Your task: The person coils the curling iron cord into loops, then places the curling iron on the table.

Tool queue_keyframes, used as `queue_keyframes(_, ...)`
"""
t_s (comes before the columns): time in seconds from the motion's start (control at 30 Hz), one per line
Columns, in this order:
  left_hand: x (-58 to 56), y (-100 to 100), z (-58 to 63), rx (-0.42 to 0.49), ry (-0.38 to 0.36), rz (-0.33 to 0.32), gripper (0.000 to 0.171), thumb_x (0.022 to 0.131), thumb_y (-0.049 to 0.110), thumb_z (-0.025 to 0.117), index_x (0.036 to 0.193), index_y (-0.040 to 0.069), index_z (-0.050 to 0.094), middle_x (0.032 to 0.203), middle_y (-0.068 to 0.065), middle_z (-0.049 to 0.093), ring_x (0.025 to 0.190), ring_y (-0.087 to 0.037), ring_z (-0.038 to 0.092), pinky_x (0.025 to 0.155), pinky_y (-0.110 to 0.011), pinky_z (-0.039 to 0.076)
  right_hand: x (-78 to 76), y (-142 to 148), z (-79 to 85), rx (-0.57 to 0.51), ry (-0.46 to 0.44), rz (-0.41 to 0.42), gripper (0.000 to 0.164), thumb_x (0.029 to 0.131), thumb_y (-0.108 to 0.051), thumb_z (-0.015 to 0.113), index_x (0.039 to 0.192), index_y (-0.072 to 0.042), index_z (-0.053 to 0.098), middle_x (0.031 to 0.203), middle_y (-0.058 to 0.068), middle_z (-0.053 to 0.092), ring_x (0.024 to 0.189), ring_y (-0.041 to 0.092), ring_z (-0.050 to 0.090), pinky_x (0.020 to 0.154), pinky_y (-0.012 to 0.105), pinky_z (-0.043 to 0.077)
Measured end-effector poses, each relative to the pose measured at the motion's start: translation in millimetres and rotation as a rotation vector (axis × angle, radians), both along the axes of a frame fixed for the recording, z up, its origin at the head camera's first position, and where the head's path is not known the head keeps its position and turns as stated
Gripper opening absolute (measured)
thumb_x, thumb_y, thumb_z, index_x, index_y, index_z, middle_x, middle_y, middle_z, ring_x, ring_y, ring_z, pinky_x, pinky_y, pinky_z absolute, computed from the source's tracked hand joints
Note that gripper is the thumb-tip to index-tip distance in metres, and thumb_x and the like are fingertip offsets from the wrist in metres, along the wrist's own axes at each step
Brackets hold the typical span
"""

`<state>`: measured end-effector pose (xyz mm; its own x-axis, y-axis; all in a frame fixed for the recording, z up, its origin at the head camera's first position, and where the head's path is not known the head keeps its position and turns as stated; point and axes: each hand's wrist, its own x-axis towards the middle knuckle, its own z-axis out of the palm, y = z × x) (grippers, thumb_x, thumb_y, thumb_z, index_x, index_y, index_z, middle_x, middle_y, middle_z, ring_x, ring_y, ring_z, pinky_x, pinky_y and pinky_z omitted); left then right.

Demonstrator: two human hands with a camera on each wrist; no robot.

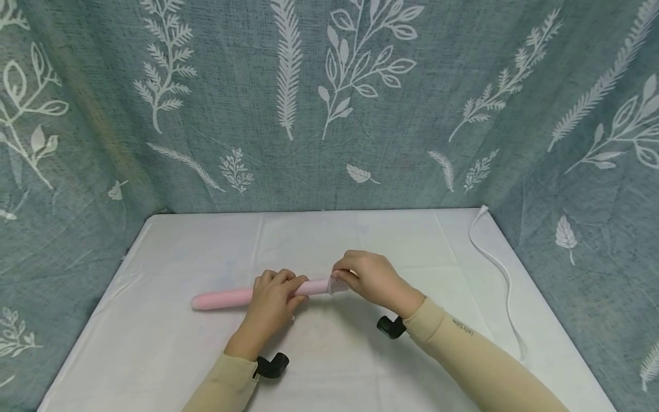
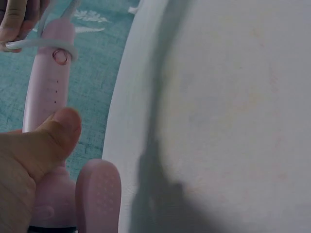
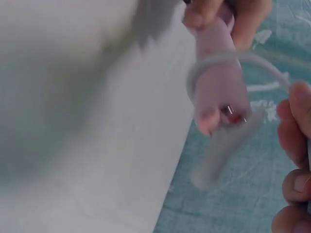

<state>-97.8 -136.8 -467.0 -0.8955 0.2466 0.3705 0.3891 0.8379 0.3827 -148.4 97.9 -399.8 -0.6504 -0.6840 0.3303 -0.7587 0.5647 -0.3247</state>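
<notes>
A pink curling iron [image 1: 223,298] lies across the middle of the table, its barrel end toward the left. My left hand [image 1: 270,303] grips it round the handle, the thumb along its side in the left wrist view. On the handle [image 2: 46,97] show a round button and small dots, and a clamp lever [image 2: 99,194] stands out near the thumb. A pale cord [image 3: 243,57] loops once round the handle's tail end. My right hand [image 1: 373,280] pinches this cord at the right, beside the handle's end; the fingers [image 3: 301,109] close on it in the right wrist view.
A white cord [image 1: 507,280] with a plug [image 1: 483,210] trails along the right side of the table, the plug at the back right corner. A white cloth covers the table [image 1: 170,252]. Patterned green curtains [image 1: 231,114] hang behind and on both sides.
</notes>
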Motion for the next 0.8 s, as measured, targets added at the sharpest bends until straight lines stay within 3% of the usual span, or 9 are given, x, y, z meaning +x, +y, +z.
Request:
queue_keyframes(0.17,4.1,-0.7,-4.2,0.004,0.026,-0.043,0.035,0.077,0.025,0.081,0.110,0.017,0.072,0.099,0.001,0.060,0.092,-0.027,0.047,0.083,-0.044,0.034,-8.5,4.6,0.8,-0.038,-0.121,-0.075,0.011,0.086,-0.034,0.072,0.085,-0.023,0.069,0.082,-0.017,0.060,0.075,-0.001,0.056,0.067,0.023,0.047)
queue_keyframes(0.33,8.7,-0.3,-6.0,0.040,0.042,-0.044,0.033,0.077,0.028,0.081,0.108,0.020,0.071,0.100,0.002,0.060,0.092,-0.025,0.047,0.083,-0.043,0.035,-12.8,10.0,-1.3,-0.085,-0.222,-0.085,0.011,0.086,-0.034,0.073,0.086,-0.023,0.071,0.083,-0.018,0.061,0.072,0.003,0.054,0.066,0.027,0.047)
queue_keyframes(0.57,11.3,-3.0,-0.1,0.115,0.064,-0.034,0.031,0.077,0.028,0.081,0.106,0.021,0.072,0.100,0.005,0.060,0.095,-0.024,0.047,0.087,-0.044,0.034,-23.1,19.4,-11.8,-0.235,-0.417,-0.104,0.008,0.088,-0.032,0.071,0.089,-0.024,0.072,0.086,-0.014,0.066,0.078,0.010,0.062,0.070,0.030,0.051)
queue_keyframes(0.8,11.2,-4.4,2.8,0.139,0.084,-0.063,0.032,0.077,0.030,0.081,0.106,0.021,0.072,0.101,0.006,0.061,0.096,-0.022,0.047,0.086,-0.043,0.035,-28.7,21.1,-28.8,-0.258,-0.548,-0.109,0.013,0.090,-0.035,0.069,0.090,-0.024,0.074,0.088,-0.002,0.070,0.079,0.026,0.062,0.068,0.034,0.050)
